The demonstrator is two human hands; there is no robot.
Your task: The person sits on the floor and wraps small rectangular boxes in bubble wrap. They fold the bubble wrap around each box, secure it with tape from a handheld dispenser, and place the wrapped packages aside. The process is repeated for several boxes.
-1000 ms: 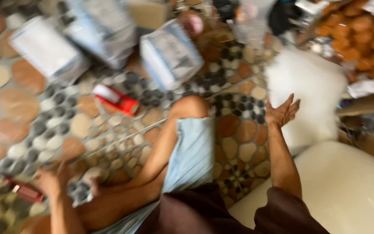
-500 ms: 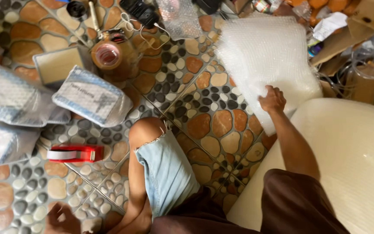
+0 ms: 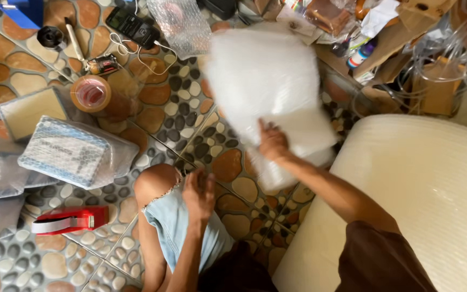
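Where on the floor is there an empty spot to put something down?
Bare pebble floor lies between the tape roll, the wrapped parcel and the bubble wrap sheet. Another patch sits under the red tape dispenser. The top right, by the cardboard boxes, is crowded.

The right arm stretches from the 4 o'clock corner toward 11 o'clock, bare below a brown sleeve, elbow nearly straight. The right hand (image 3: 273, 141) lies palm down with fingers curled. The left forearm rises from 6 o'clock toward 12 o'clock. The left hand (image 3: 199, 193) hangs over the bent bare knee, fingers loosely curled and a little blurred, gripping nothing.
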